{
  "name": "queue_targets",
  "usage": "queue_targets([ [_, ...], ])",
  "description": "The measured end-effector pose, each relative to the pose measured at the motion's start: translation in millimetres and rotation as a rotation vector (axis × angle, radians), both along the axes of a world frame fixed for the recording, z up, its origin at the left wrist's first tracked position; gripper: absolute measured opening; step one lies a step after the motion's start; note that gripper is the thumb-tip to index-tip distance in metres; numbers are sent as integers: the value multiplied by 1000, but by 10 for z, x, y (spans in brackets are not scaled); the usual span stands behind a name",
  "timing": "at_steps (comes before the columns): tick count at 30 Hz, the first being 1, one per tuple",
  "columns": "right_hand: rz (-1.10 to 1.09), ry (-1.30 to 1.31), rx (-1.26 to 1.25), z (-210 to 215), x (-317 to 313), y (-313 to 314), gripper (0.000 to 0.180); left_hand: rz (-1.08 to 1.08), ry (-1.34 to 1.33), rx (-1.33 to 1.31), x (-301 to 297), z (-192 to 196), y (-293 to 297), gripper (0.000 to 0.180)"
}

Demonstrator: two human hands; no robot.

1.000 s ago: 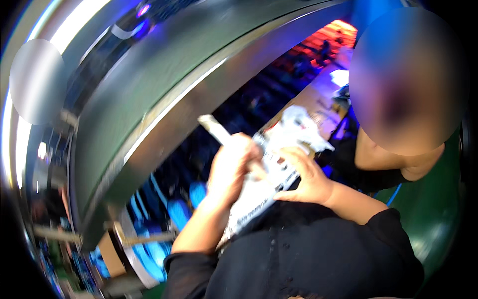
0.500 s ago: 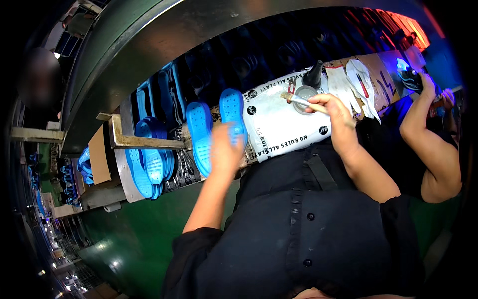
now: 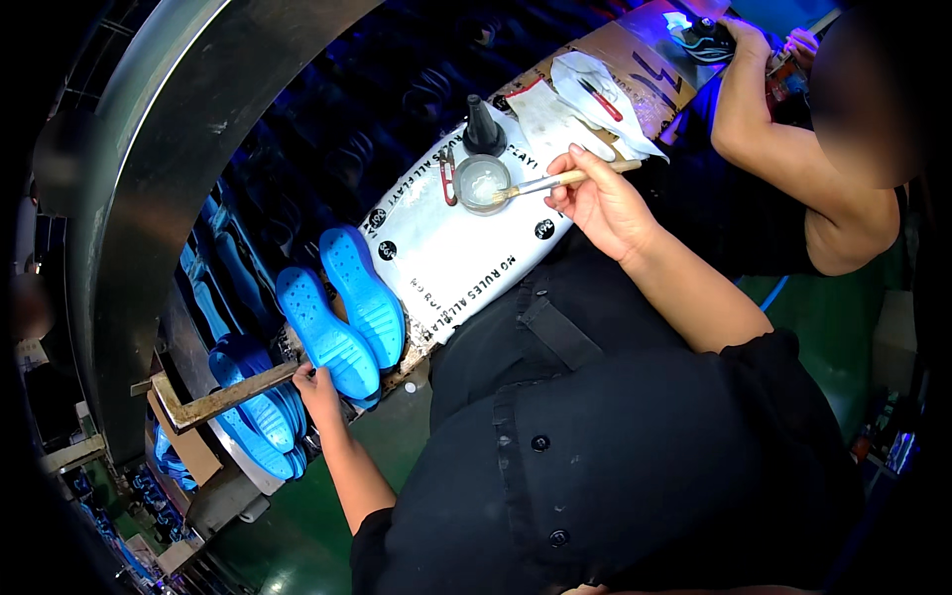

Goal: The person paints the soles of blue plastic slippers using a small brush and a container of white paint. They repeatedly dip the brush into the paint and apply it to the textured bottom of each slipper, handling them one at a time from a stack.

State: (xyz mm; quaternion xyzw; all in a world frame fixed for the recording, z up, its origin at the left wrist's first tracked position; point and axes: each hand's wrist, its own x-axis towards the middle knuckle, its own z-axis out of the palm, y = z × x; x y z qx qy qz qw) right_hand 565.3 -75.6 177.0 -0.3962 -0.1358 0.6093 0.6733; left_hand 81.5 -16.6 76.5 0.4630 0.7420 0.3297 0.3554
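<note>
My right hand [image 3: 607, 203] pinches a paintbrush [image 3: 557, 182] by its wooden handle. The bristles dip into a small round cup [image 3: 483, 183] of whitish liquid. At the left, my left hand [image 3: 317, 395] has its fingers closed at the near left edge of a blue shoe sole [image 3: 332, 337], partly hidden by the hand and the sole. A second blue sole [image 3: 365, 297] lies close beside it on the right. Both show a perforated forefoot and a ribbed heel end.
A black bottle [image 3: 483, 129] and red-handled snippers [image 3: 448, 178] stand by the cup on a white printed plastic sheet [image 3: 441, 258]. White gloves [image 3: 555, 121] lie beyond. More blue soles [image 3: 260, 412] are stacked left, under a metal bar [image 3: 233, 394]. A co-worker's arm [image 3: 783, 169] reaches in at right.
The view has turned. My left hand has moved left from over the soles to the near edge of one. The brush has gone from above the cup down into it.
</note>
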Motion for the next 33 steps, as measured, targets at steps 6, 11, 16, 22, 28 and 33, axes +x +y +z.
queue_targets([
  [6, 31, -131, 76, 14, 40, -57, 31, 53, -970, -227, 701, 591, -150, 49],
  [11, 99, -531, 247, 236, -88, -85, 33, -221, -892, -16, 1406, 886, -237, 50],
  [16, 171, -965, 414, 514, -250, -81, 29, -273, -516, 251, 2018, 1111, -271, 51],
  [22, 56, -1342, 663, 510, -386, -33, 15, -407, -456, 533, 2247, 1265, -281, 46],
  [28, 60, -1425, 685, 460, -492, 10, 17, -432, -404, 533, 2270, 1298, -289, 45],
  [33, 12, -1447, 651, 449, -424, 28, 18, -416, -407, 564, 2239, 1331, -255, 45],
])
